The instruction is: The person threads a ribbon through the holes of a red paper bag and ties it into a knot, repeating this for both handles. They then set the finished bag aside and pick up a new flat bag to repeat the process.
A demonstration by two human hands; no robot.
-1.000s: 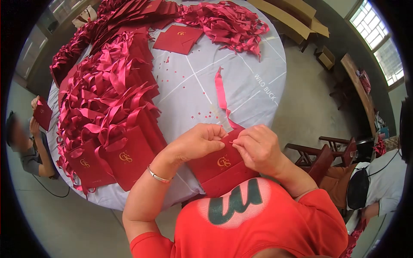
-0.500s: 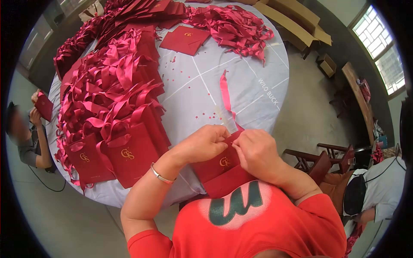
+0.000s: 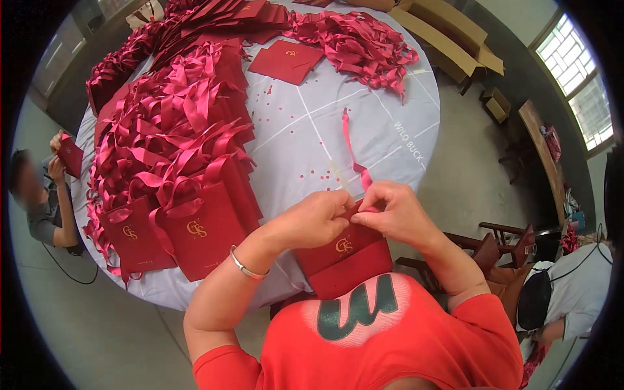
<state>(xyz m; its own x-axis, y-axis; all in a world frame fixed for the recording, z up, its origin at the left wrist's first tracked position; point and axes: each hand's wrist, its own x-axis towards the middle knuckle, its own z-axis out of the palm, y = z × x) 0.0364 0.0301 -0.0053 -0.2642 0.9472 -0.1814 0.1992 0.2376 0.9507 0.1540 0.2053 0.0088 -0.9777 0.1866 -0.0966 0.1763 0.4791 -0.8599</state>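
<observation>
A dark red paper gift bag (image 3: 344, 260) with a gold emblem is at the table's near edge, close against my shirt. At the bag's upper edge, my left hand (image 3: 323, 214) is closed in a pinch; its fingertips partly hide what they grip. My right hand (image 3: 393, 211) sits beside it, thumb and forefinger pinched on a pink-red ribbon (image 3: 351, 146). From there the ribbon's free length runs away from me across the tablecloth. The two hands' fingertips nearly meet above the emblem.
Many red bags with ribbon handles (image 3: 175, 149) crowd the left of the round table (image 3: 286, 156). Flat bags (image 3: 286, 62) and a heap of ribbons (image 3: 364, 49) lie farther back. Tiny red paper dots are scattered mid-table. A person (image 3: 45, 201) at left holds a small red bag.
My right hand has shifted and its fingers have opened out around the ribbon's near end. The ribbon has turned and lies straighter. My left hand stays at the bag's edge.
</observation>
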